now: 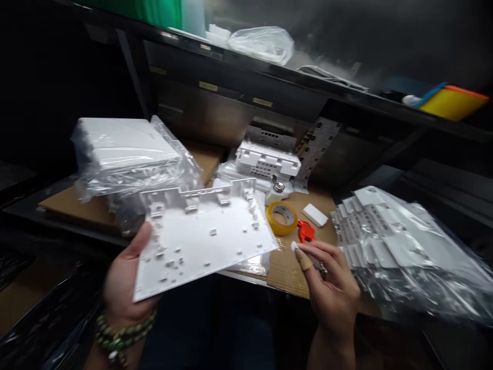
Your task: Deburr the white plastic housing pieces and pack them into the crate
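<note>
My left hand (125, 280) grips the left edge of a white plastic cover (215, 241), thumb on top. The cover is tilted, with its inner side of clips and small posts facing up. My right hand (333, 282) is closed in a pinch at the right; a small white piece (295, 246) shows at the fingertips, too small to name. A tan wrap covers part of its thumb. Just beyond the fingers lie a red-handled tool (306, 231), a roll of yellowish tape (282, 218) and a white block (315, 215).
Bagged white panels (127, 146) are stacked at the left, with more bagged white parts (400, 236) at the right. A pump bottle (278, 190) and slotted white housings (267, 159) stand behind the tape on cardboard (288, 272). A dark shelf (246, 61) runs above.
</note>
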### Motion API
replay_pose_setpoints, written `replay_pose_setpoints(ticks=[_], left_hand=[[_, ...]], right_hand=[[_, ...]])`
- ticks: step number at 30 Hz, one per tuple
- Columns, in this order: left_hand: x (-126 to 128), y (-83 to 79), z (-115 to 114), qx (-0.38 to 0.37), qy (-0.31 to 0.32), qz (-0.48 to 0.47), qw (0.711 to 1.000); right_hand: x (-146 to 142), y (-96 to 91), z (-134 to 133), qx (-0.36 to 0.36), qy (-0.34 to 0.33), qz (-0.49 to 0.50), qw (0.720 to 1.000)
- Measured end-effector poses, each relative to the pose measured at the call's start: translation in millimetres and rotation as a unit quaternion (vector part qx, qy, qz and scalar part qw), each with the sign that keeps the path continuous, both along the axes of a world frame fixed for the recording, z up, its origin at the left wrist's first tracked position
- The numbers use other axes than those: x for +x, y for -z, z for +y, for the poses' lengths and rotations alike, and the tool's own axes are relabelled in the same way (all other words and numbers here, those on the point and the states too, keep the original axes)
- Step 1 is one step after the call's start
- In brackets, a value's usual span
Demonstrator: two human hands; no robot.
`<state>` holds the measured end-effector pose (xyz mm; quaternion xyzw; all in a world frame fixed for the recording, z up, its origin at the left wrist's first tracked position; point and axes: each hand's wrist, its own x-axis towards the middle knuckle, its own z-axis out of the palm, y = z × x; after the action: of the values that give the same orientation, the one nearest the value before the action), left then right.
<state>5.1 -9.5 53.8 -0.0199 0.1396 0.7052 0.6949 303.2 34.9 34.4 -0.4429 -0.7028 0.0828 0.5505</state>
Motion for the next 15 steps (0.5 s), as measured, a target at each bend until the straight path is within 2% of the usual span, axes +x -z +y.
replay_pose_setpoints(ticks=[3,6,8,12,15], left_hand=[[-8.0,8.8,-2.9,-0.033,-0.033,-0.005,0.999],[-15.9,26.6,-5.9,-0.030,0.013,-0.040,0.999],[-20.6,37.6,-7.9,-0.014,0.033,-0.050,0.998],[-30.1,51.4,-9.4,-0.021,0.060,-0.050,0.997],[-40.3,62.3,-12.0,-0.016,0.094,-0.044,0.994]], right_hand=[[-1.2,-1.2,-1.6,-0.003,-0.038,-0.025,0.999],[-10.6,0.8,-0.6,-0.008,-0.075,-0.058,0.995],[-15.3,2.0,0.6,-0.012,-0.070,-0.063,0.995],[-16.7,2.6,3.2,0.002,-0.078,-0.051,0.996],[-11.4,5.4,11.5,0.028,-0.094,-0.091,0.991]])
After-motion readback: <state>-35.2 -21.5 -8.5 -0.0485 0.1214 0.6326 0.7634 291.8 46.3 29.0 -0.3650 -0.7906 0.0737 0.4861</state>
